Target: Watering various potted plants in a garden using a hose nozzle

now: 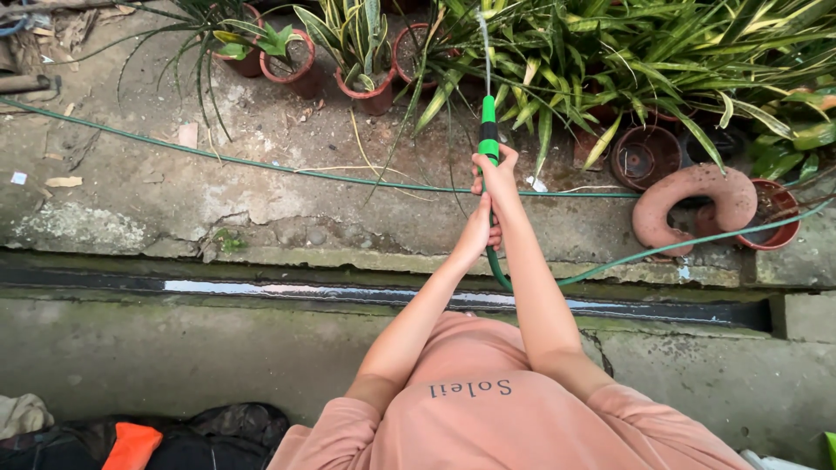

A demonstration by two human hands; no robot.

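Hose, green (610,263), with spray nozzle (488,130): I hold it in 2 hands. My right hand (498,174) is wrapped tight round the nozzle, steadying a jet of water toward the leafy plants (601,61); my left hand (477,235) is closed round the hose just behind, seemingly to carry its weight. Hose runs off to my right across cracked, mossy concrete (157,200). Wet drain channel (261,287) crosses below. Terracotta pots (296,74) line the far edge.
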